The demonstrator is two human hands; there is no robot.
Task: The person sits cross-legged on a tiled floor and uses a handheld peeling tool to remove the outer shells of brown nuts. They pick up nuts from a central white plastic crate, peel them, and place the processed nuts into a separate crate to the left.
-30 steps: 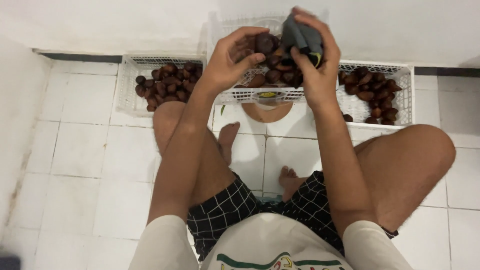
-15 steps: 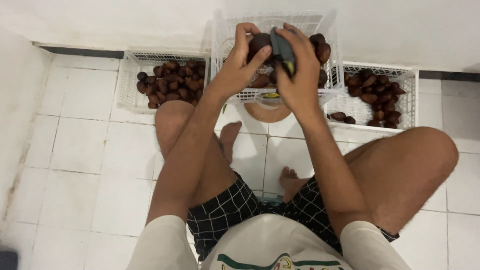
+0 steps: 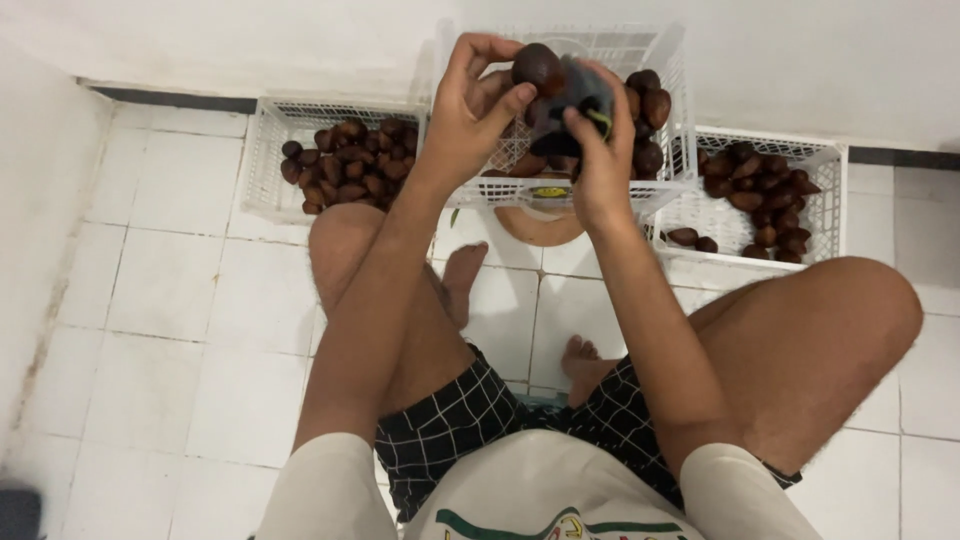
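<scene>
My left hand (image 3: 470, 105) holds a dark brown scaly fruit (image 3: 537, 67) between thumb and fingers, raised over the middle white crate (image 3: 665, 70). My right hand (image 3: 600, 150) grips a dark grey brush-like tool (image 3: 575, 95) with a yellow-green mark, pressed against that fruit. Both hands meet above the middle crate, which holds more of the same brown fruit (image 3: 648, 110).
A white crate (image 3: 265, 150) at the left and another white crate (image 3: 830, 190) at the right each hold several brown fruits. I sit on a white tiled floor with knees apart, feet tucked in. A round brown stool top (image 3: 540, 225) shows under the middle crate. White wall behind.
Both hands have come down and toward me from the middle crate with the fruit and the tool. The camera view has shifted slightly downward.
</scene>
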